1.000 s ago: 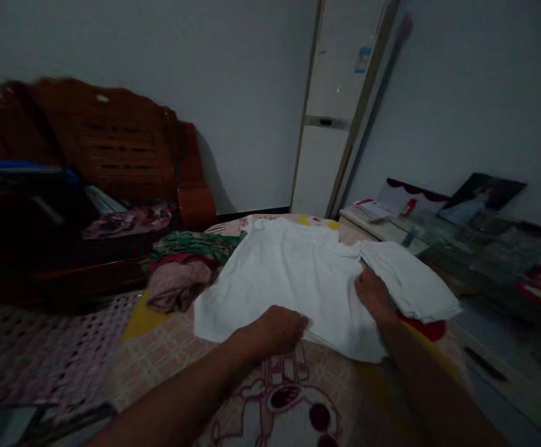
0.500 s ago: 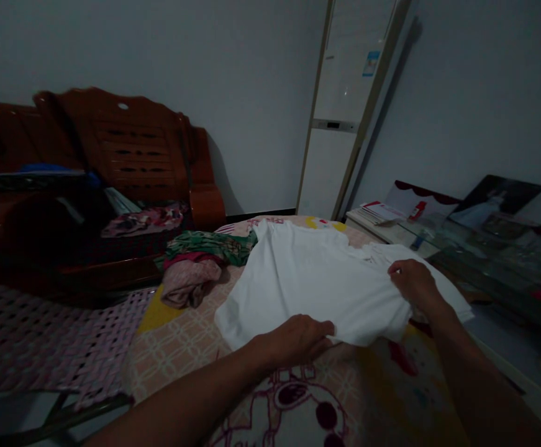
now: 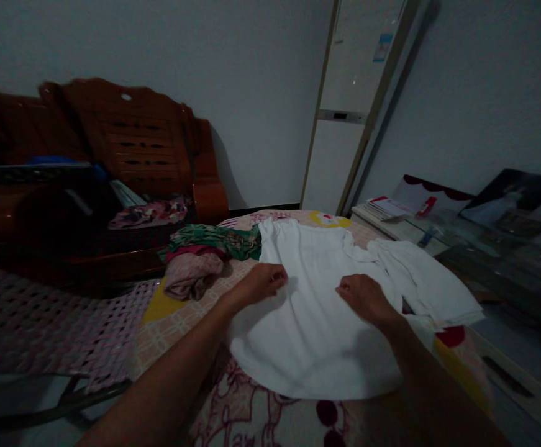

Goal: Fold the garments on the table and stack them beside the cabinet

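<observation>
- Left hand [image 3: 266, 280] and right hand [image 3: 362, 297], fingers curled, sit apart over the white fabric garment [image 3: 317, 354]; whether either pinches it, I cannot tell.
- Their spacing probably helps spread it across the pink-and-yellow patterned tablecloth [image 3: 161, 335].
- Folded white cloth [image 3: 426, 279] lies right, crumpled green patterned fabric [image 3: 214, 239] left, likely leaving it the middle.

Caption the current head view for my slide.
Left hand and right hand over a white garment spread on a patterned cloth.
</observation>
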Tool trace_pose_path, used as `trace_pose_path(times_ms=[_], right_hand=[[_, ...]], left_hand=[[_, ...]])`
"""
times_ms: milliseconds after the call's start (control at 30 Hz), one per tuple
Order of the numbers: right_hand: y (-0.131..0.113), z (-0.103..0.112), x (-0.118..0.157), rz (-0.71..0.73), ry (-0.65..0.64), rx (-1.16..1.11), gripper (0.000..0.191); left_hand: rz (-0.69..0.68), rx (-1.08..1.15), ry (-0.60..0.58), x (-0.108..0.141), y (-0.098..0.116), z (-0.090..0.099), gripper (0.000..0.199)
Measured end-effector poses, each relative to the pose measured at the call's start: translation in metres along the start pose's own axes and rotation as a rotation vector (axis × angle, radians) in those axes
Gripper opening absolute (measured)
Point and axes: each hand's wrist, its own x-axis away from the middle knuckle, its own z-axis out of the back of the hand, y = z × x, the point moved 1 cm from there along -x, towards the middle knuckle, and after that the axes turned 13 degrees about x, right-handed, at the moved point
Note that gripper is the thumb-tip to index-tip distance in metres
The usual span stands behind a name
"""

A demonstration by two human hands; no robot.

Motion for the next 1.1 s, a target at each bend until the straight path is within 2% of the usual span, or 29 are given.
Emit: trace_pose_path(times_ms=[67, 100, 167, 267, 400, 467, 533, 633, 700, 767, 833, 900, 1000, 1100], right_hand=[[-0.044, -0.001, 0.005, 0.253, -0.031, -0.175, 0.02], [-0.063, -0.004, 0.009, 0.361, -0.038, -0.24, 0.018], [-0.094, -0.014, 0.017, 0.548, -0.03, -0.322, 0.018], [-0.118, -0.032, 0.028, 0.663, -0.005, -0.34, 0.035], [-0.127, -0.044, 0.041, 0.721, 0.072, -0.278, 0.052], [-0.133, -0.045, 0.049, 0.766, 0.127, -0.226, 0.051], [-0.142, -0.044, 0.057, 0.78, 0.19, -0.166, 0.039], [-0.155, -0.045, 0.062, 0.765, 0.25, -0.172, 0.01], [-0.156, -0.047, 0.056, 0.686, 0.21, -0.358, 0.011], [-0.15, -0.051, 0.043, 0.472, 0.095, -0.699, 0.015], [-0.137, -0.057, 0.028, 0.183, -0.043, -1.055, 0.018], [-0.123, -0.063, 0.015, -0.022, -0.114, -1.268, 0.019], [-0.104, -0.066, 0.005, -0.087, -0.089, -1.265, 0.02], [-0.098, -0.059, 0.009, 0.019, -0.035, -1.066, 0.036]], left_hand=[[0.15, -0.136, 0.267, -0.003, -0.026, 0.034, 0.017], [0.2, -0.164, 0.318, -0.002, -0.037, 0.047, 0.016], [0.31, -0.087, 0.261, 0.003, -0.055, 0.061, 0.022], [0.384, 0.0, 0.066, 0.009, -0.065, 0.06, 0.035], [0.264, -0.175, -0.036, 0.006, -0.059, 0.047, 0.037], [0.221, -0.203, -0.076, 0.004, -0.057, 0.043, 0.051], [0.177, -0.139, -0.102, 0.004, -0.056, 0.041, 0.059], [0.074, 0.06, -0.087, 0.006, -0.051, 0.04, 0.059], [0.07, 0.195, -0.036, 0.008, -0.048, 0.04, 0.058], [0.146, 0.33, 0.01, 0.011, -0.044, 0.04, 0.061], [0.25, 0.472, 0.038, 0.013, -0.041, 0.04, 0.067], [0.323, 0.598, 0.012, 0.014, -0.039, 0.038, 0.071], [0.333, 0.737, -0.116, 0.013, -0.037, 0.034, 0.065], [0.298, 0.828, -0.204, 0.009, -0.038, 0.026, 0.05]])
